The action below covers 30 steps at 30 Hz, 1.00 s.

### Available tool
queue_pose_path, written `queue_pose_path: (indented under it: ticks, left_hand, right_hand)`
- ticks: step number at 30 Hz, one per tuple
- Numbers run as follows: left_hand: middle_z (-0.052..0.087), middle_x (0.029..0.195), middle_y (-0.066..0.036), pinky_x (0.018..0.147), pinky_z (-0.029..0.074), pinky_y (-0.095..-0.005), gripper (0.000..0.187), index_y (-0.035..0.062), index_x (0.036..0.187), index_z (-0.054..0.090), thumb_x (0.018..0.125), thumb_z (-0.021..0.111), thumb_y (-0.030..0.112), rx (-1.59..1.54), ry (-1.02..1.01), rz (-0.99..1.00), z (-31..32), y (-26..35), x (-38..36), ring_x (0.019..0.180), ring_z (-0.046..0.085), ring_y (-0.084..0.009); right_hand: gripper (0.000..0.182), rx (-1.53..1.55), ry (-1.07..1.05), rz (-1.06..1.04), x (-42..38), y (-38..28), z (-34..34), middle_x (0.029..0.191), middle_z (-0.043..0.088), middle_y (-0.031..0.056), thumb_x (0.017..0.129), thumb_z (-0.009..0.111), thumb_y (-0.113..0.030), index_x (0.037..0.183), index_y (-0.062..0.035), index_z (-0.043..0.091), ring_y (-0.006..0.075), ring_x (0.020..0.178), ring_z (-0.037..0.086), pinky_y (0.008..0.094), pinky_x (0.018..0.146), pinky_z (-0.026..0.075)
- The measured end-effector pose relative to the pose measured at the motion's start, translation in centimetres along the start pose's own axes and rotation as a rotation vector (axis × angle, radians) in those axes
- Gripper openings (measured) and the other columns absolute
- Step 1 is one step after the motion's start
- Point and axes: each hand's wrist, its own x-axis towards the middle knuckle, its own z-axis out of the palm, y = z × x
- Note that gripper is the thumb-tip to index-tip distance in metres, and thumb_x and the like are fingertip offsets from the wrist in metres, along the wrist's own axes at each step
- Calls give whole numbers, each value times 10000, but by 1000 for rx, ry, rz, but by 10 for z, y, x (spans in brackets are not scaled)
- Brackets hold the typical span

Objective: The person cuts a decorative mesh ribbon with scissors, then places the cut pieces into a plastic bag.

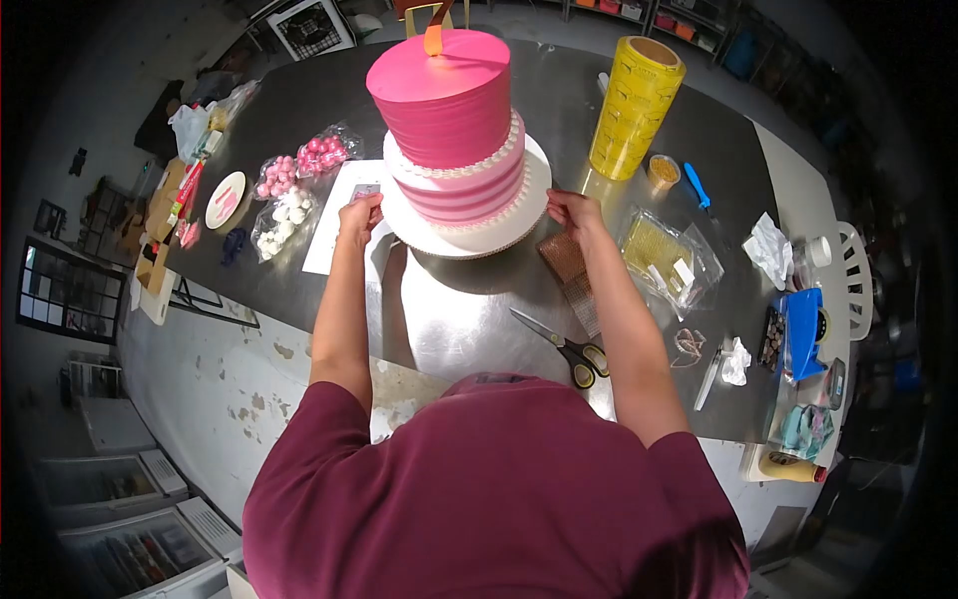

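A two-tier pink cake (439, 120) stands upright in front of me, with white piped beads around the lower tier and a gold number topper (433, 38) on top. It rests on a round white cake board (535, 190). My left hand (360, 216) is closed at the board's left edge, fingertips right at the rim. On the opposite side my right hand (576, 213) pinches the right edge. Beneath my right wrist lies a brown textured strip (569, 275). Scissors (564, 347) with black and yellow handles lie nearer my body.
Right of the cake stands a yellow wrap roll (637, 108), near a small tub (662, 172) and a blue-handled tool (697, 185). Bags of pink and white balls (289, 215) lie left, with a white plate (226, 201). A blue tape dispenser (801, 334) sits far right.
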Motion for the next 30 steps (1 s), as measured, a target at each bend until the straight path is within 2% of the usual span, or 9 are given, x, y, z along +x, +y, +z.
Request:
queue_pose_path:
  ticks: [3, 11, 15, 23, 27, 30]
  left_hand:
    - [581, 695, -52, 503, 484, -210, 136, -35, 843, 605, 718, 646, 2, 61, 110, 37, 8, 3, -8, 560, 526, -102]
    - [606, 749, -38, 583, 506, -240, 138, 18, 841, 631, 710, 667, 41, 142, 138, 16, 11, 8, -15, 633, 557, -120]
    - [610, 766, -40, 605, 506, -257, 154, 27, 846, 637, 698, 672, 50, 133, 141, 23, 12, 6, -14, 671, 560, -126]
    - [599, 713, -64, 501, 477, -224, 142, -23, 815, 629, 676, 649, -2, 99, 147, 61, 15, 7, -6, 580, 549, -125]
    - [580, 683, -54, 461, 432, -200, 148, -41, 836, 606, 696, 647, -15, 113, 142, 48, 17, 11, -8, 553, 531, -110]
    - [591, 715, -64, 503, 463, -209, 160, -39, 852, 602, 701, 650, -15, 127, 133, 51, 16, 11, -8, 584, 548, -117]
  right_hand:
    - [148, -8, -14, 1, 1, 0, -1, 795, 605, 59, 752, 633, -44, 882, 23, 614, 135, 693, 563, 229, 626, 481]
    - [153, -14, -10, -21, -5, 0, 1, 785, 604, 65, 750, 634, -41, 886, 24, 607, 134, 678, 566, 235, 623, 493]
    - [140, 6, 0, -38, 0, 4, -2, 796, 614, 93, 739, 643, -32, 848, 50, 609, 174, 691, 590, 262, 642, 500]
    - [140, -29, 26, -35, -2, 4, -1, 793, 620, 112, 747, 627, -48, 840, 54, 610, 182, 688, 600, 270, 655, 507]
    - [143, -7, 11, -4, -6, 2, 0, 772, 595, 61, 726, 647, -30, 856, -1, 595, 149, 672, 566, 256, 633, 494]
    - [150, -2, 15, 2, -6, 1, 1, 781, 598, 62, 729, 647, -28, 867, -6, 591, 150, 676, 569, 255, 643, 494]
